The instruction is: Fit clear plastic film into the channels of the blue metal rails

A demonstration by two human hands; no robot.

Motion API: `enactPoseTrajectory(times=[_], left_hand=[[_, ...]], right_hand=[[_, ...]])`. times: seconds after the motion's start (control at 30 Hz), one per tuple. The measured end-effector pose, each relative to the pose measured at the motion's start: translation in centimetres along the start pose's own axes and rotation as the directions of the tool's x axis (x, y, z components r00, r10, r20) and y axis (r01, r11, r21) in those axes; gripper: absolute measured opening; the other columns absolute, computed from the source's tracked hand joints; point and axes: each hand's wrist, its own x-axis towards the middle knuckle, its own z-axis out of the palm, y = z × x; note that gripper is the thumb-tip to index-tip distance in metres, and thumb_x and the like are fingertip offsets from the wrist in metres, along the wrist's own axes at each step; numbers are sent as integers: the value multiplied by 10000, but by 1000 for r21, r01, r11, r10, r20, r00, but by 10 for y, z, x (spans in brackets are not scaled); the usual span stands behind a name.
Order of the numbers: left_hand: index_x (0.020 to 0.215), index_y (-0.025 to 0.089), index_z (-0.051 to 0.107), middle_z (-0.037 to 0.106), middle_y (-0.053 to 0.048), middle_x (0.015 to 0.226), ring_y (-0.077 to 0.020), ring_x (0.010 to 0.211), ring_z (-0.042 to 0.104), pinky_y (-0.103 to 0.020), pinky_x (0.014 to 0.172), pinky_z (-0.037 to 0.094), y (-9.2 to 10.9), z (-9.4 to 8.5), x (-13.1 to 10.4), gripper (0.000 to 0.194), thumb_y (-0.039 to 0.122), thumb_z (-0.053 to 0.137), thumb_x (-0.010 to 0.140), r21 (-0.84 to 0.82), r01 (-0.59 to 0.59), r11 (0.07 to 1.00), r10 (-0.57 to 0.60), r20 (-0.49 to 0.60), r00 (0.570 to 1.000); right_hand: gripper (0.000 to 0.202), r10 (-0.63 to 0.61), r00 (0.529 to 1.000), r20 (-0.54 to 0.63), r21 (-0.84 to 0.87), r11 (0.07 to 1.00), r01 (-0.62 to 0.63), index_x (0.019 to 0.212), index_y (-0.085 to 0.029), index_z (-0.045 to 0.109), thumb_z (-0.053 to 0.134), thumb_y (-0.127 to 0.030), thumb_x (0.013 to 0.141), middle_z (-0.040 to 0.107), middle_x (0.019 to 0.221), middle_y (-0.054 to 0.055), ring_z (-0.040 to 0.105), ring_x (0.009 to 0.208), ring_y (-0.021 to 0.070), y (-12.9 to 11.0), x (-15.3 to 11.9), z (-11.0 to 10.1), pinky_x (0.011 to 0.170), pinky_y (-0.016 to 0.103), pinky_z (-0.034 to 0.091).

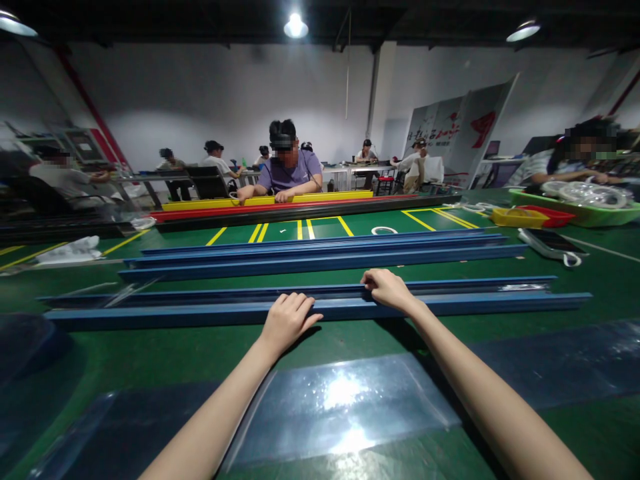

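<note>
A long blue channel-shaped rail (200, 316) lies crosswise on the green table in front of me, with raised near and far walls. My left hand (289, 321) rests over its near wall, fingers bent over the top and thumb out to the right. Further right, my right hand (387, 289) is at the far wall, its fingers curled in a pinch; what is between the fingertips is hidden. Clear plastic film (524, 288) shows in the right end of the rail, and more film (133, 292) sticks out near the left end.
More blue rails (325, 259) lie behind. A glossy clear sheet (345, 407) is nearest me. A person in purple (293, 172) handles yellow (330, 197) and red rails across the table. At right are a phone-like device (553, 243) and a green tray (605, 212) with rolls.
</note>
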Motion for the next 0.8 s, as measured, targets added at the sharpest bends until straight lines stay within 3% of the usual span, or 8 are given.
enactPoseTrajectory(times=[0.3,0.47,0.6,0.7,0.8], left_hand=[[861,155,549,601,-45,770,-162,704,522,-281,631,335,-1,2,-1,294,414,410,855,16,24,1000,-25,24,999],[890,160,549,597,-45,773,-164,712,519,-285,619,327,-1,4,0,303,417,392,861,5,22,1000,-23,51,998],[853,166,552,590,-38,749,-160,699,515,-282,601,313,-1,5,0,302,410,376,870,1,32,999,-32,59,998],[788,169,546,581,-32,715,-154,683,511,-275,591,307,-1,7,-1,315,412,365,874,-3,43,999,-43,60,997],[740,170,537,578,-25,695,-149,668,510,-268,581,310,-1,8,-1,332,423,367,870,6,50,999,-50,49,998]], right_hand=[[348,88,987,136,-155,986,-66,881,-209,622,432,-44,642,661,880,44,584,788,165,20,-7,-27,511,211,309],[320,27,986,166,-342,939,32,909,-169,605,421,-41,680,651,943,104,588,858,207,21,-7,-27,630,261,347],[275,38,987,155,-422,906,32,907,-146,594,424,-58,710,640,954,134,583,872,225,11,-9,-26,687,295,347],[198,-14,993,114,-369,928,55,877,-145,592,447,-122,745,634,920,134,581,830,223,2,-10,-27,669,290,348],[171,-131,991,-19,-154,980,127,833,-162,584,430,-229,804,624,864,92,565,780,182,-7,-9,-25,644,252,352]])
